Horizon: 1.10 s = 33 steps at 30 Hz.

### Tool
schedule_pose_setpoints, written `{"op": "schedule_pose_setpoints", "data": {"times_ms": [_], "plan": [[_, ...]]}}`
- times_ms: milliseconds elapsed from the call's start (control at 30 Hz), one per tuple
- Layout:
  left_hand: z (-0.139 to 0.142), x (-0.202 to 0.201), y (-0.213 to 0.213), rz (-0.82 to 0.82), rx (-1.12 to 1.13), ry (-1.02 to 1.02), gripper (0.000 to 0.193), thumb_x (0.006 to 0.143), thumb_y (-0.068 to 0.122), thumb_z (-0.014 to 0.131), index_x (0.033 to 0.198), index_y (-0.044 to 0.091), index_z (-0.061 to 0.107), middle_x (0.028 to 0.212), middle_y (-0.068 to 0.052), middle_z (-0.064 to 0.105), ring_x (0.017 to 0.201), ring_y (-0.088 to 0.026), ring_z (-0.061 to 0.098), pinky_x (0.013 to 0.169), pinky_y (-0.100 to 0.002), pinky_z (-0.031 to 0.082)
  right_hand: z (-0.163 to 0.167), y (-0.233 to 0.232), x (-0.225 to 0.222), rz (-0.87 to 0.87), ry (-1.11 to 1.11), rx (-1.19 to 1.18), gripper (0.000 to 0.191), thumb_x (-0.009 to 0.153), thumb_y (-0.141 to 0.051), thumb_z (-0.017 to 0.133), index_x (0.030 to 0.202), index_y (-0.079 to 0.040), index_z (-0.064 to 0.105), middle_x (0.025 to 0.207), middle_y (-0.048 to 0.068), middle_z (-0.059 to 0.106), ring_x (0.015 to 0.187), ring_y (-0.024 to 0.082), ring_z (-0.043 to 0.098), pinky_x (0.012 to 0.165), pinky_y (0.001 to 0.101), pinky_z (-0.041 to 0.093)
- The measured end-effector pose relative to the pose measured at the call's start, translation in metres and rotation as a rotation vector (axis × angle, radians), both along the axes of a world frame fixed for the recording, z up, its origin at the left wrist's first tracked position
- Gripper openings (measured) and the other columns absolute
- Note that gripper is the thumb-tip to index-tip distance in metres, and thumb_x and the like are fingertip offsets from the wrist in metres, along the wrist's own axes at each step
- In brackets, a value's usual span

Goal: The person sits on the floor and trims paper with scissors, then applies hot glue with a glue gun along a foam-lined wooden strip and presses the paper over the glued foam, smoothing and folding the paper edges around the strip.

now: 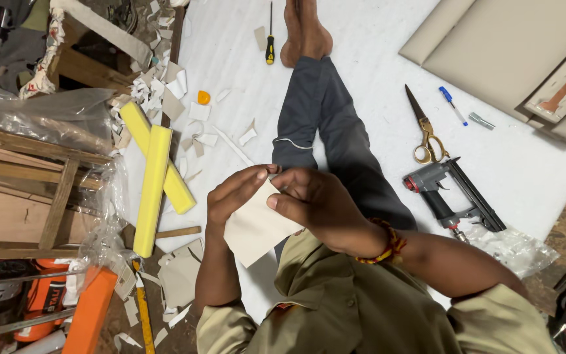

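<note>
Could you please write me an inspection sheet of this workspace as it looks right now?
Surface: white sheet spread on the floor.
Job's things: beige piece of material held by both hands.
Clutter: two yellow foam strips, scissors, staple gun, screwdriver, blue pen, offcuts.
Grippers: left hand and right hand both pinch the piece's upper edge.
Cables: nothing seen.
Surroundings: wooden frame under clear plastic at left, beige panels top right.
</note>
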<state>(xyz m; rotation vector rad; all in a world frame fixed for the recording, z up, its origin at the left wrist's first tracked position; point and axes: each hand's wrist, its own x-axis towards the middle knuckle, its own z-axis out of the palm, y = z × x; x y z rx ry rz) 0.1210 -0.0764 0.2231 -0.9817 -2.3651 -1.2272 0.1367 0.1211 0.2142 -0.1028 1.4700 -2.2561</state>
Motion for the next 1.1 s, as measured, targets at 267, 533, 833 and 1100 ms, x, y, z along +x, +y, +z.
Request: {"op": "schedule_pose_setpoints", "data": {"times_ms": [267, 533, 833, 1100], "plan": [[0.0, -0.001, 0.006, -0.034, 0.02, 0.022, 0.032, 0.098, -0.003, 0.066, 0.129, -0.001, 0.064, 0.121, -0.024, 0.071, 0.114, -0.032, 0.074, 0.098, -0.037, 0.062, 0.002, 0.002, 0.007, -0.086, -0.086, -0.325, 0.018, 0.097, -0.003, 0.068, 0.113, 0.005, 0.069, 0.098, 0.002, 0.073, 0.089, 0.005, 0.066, 0.08, 0.0235, 0.055], [0.002, -0.006, -0.002, -0.117, -0.021, 0.017, 0.032, 0.096, 0.001, 0.068, 0.128, 0.0, 0.065, 0.122, -0.024, 0.069, 0.113, -0.033, 0.073, 0.097, -0.038, 0.062, -0.017, 0.011, 0.002, 0.008, 0.021, -0.281, 0.018, 0.1, -0.01, 0.064, 0.113, 0.001, 0.07, 0.095, -0.001, 0.073, 0.088, 0.003, 0.064, 0.078, 0.0226, 0.053], [0.014, -0.013, -0.003, -0.087, -0.13, -0.017, 0.042, 0.089, 0.011, 0.079, 0.127, -0.002, 0.067, 0.124, -0.026, 0.069, 0.113, -0.033, 0.076, 0.095, -0.038, 0.063, -0.025, 0.011, -0.019, 0.022, 0.185, 0.115, 0.021, 0.098, -0.022, 0.068, 0.102, -0.001, 0.069, 0.077, -0.005, 0.068, 0.071, -0.001, 0.056, 0.062, 0.0206, 0.047], [0.018, -0.02, 0.001, -0.108, -0.109, 0.051, 0.046, 0.088, 0.015, 0.08, 0.127, -0.002, 0.064, 0.131, -0.031, 0.063, 0.115, -0.039, 0.073, 0.095, -0.04, 0.062, -0.014, 0.013, -0.039, -0.015, 0.434, 0.363, 0.025, 0.099, -0.025, 0.065, 0.087, -0.003, 0.067, 0.06, 0.001, 0.058, 0.053, 0.004, 0.052, 0.049, 0.0263, 0.043]]}}
